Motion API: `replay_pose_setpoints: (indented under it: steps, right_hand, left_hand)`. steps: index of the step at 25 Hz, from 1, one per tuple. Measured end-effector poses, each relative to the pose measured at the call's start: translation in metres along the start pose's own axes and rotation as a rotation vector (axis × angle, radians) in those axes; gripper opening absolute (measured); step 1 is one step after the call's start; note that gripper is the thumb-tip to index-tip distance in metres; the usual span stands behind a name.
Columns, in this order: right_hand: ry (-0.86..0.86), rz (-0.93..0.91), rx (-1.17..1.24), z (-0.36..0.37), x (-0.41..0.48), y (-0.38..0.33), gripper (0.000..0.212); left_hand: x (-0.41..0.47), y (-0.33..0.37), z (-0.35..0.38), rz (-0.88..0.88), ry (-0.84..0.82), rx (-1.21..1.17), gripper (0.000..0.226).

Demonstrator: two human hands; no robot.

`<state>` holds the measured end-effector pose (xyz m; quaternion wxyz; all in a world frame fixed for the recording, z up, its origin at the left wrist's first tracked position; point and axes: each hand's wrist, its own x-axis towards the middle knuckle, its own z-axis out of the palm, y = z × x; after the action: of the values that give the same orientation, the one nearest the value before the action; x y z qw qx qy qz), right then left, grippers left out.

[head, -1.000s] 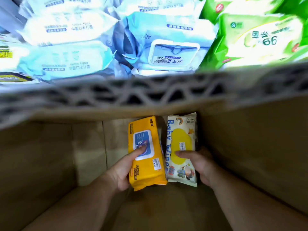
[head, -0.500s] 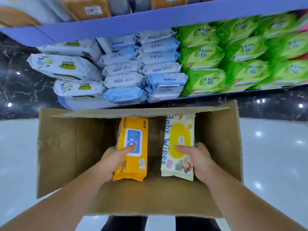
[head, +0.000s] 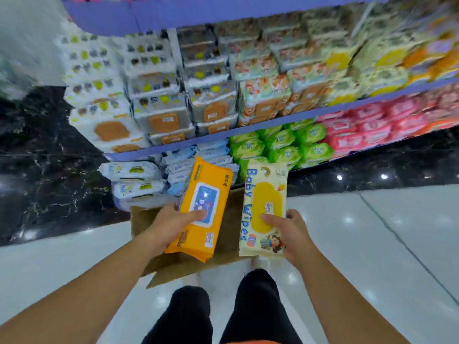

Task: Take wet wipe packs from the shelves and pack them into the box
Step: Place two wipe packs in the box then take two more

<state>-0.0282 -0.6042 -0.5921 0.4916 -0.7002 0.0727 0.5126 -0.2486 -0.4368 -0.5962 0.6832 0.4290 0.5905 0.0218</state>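
My left hand [head: 171,225] grips an orange wet wipe pack [head: 202,194] with a blue lid, thumb on top. My right hand [head: 290,234] grips a cream "Baby Wipes" pack [head: 265,194] with a yellow lid. I hold both packs in the air above the brown cardboard box [head: 224,244], which stands on the floor in front of my legs and is mostly hidden behind the packs and hands.
Shelves [head: 273,120] with purple edges hold stacked wipe packs: white and orange-lidded ones above, blue [head: 211,155], green [head: 283,145] and pink [head: 360,130] below. Glossy white floor [head: 372,244] lies to both sides; black marble base at left.
Both hands have risen out of the box, each lifting its pack from the box bottom to well above it. The view has pulled back and up, showing higher shelves.
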Motion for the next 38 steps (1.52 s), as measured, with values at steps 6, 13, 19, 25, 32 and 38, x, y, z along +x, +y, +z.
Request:
replay_pose_setpoints:
  steps: [6, 13, 19, 25, 32, 38]
  right_hand:
    - [0.059, -0.246, 0.223, -0.028, -0.122, -0.068, 0.048]
    - [0.005, -0.518, 0.335, -0.095, -0.179, -0.179, 0.052]
    - [-0.023, -0.746, 0.306, -0.216, -0.217, -0.284, 0.051]
    - [-0.016, -0.857, 0.232, -0.350, -0.233, -0.370, 0.059]
    - [0.003, -0.891, 0.177, -0.454, -0.182, -0.474, 0.054]
    - [0.031, -0.858, 0.057, -0.513, -0.079, -0.560, 0.046]
  left_hand:
    - [-0.098, 0.093, 0.018, 0.278, -0.094, 0.057, 0.052]
    - [-0.189, 0.202, 0.090, 0.562, -0.171, 0.070, 0.054]
    - [-0.252, 0.285, 0.212, 0.748, -0.158, -0.042, 0.049]
    - [-0.287, 0.352, 0.338, 0.848, -0.177, -0.050, 0.054]
    - [-0.274, 0.446, 0.452, 0.951, -0.153, 0.066, 0.063]
    - [-0.197, 0.525, 0.514, 0.883, -0.104, 0.137, 0.063]
